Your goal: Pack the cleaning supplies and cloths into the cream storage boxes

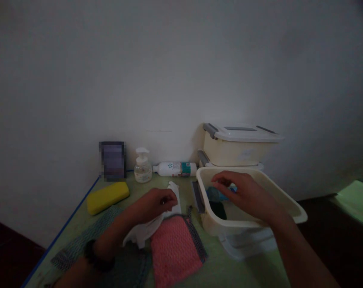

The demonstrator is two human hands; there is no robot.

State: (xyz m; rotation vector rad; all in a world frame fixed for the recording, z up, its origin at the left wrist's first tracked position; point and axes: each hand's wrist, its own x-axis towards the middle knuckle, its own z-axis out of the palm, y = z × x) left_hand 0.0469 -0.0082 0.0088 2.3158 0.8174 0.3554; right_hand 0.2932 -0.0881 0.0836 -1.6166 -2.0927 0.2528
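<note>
The person's right hand hangs over the open cream plastic bin, fingers bent and the thumb held apart from them, with nothing seen in its grasp. Under it, inside the bin, lie a translucent blue-green item and, nearer the front wall, a dark flat item. The left hand, a black band on its wrist, is loosely curled with a small gap between thumb and fingers, over a crumpled white cloth; whether it grips this cloth cannot be told. The white cloth lies left of the bin, partly beside the top edge of a pink-red woven cloth with a dark patterned border. A grey-green woven cloth stretches beneath the left forearm. Behind it, on the green tabletop, rests a yellow rounded case. Along the wall stand a clear pump bottle with a white top and, lying on its side, a white bottle with a green label. A cream box with a white lid sits behind the bin.
</note>
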